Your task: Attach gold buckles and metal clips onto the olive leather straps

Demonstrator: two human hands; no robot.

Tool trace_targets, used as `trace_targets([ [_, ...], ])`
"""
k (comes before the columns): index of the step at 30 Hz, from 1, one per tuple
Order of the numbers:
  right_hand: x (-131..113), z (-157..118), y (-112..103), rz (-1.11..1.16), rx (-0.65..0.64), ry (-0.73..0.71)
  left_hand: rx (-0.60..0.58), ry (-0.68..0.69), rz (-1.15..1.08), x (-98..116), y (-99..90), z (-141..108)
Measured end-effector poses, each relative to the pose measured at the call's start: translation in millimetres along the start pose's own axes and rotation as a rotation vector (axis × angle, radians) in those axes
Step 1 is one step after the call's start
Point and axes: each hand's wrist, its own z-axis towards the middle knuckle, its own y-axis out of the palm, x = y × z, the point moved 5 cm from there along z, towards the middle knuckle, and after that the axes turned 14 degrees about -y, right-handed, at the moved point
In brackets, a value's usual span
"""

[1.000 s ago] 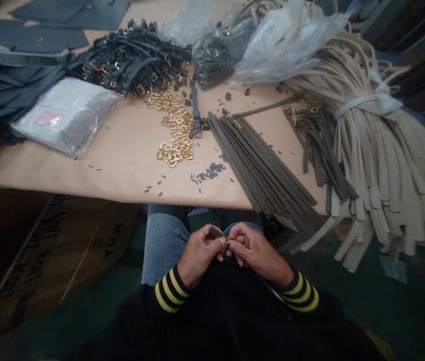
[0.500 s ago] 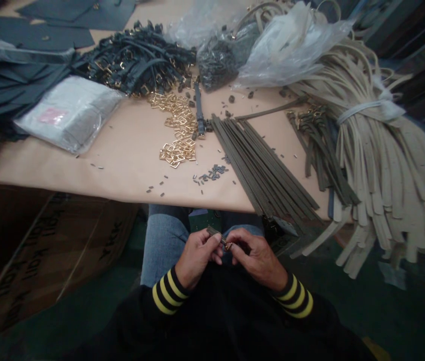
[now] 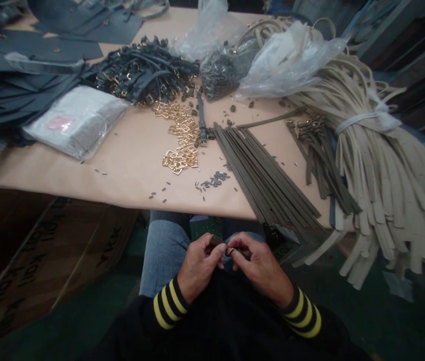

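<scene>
Over my lap, below the table's front edge, my left hand pinches a dark olive strap between thumb and fingers. My right hand is close beside it, thumb and forefinger closed on a small gold buckle at the strap's end. The fingers hide much of both pieces. Ahead of my hands lie a stack of olive straps, a heap of loose gold buckles and a scatter of small dark keeper pieces.
A large tied bundle of beige straps hangs over the table's right edge. Buckled olive straps lie beside it. Dark buckled straps, a plastic-wrapped packet and clear bags stand further back. A cardboard box is low at left.
My hands have drawn slightly closer together, and my right thumb and forefinger now close on the buckle. The whole view has shifted a little.
</scene>
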Motion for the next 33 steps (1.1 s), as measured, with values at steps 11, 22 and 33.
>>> trace_targets([
  [11, -7, 3, 2, -0.059, 0.022, -0.056, -0.028, -0.056, -0.126, 1, -1.1, 2],
  [22, 17, 3, 8, 0.496, -0.09, 0.154, -0.151, -0.087, -0.18, -4, -1.0, 4],
  [33, 15, 14, 4, 0.395, -0.001, 0.107, 0.073, 0.206, 0.272, 7, -2.5, -11],
])
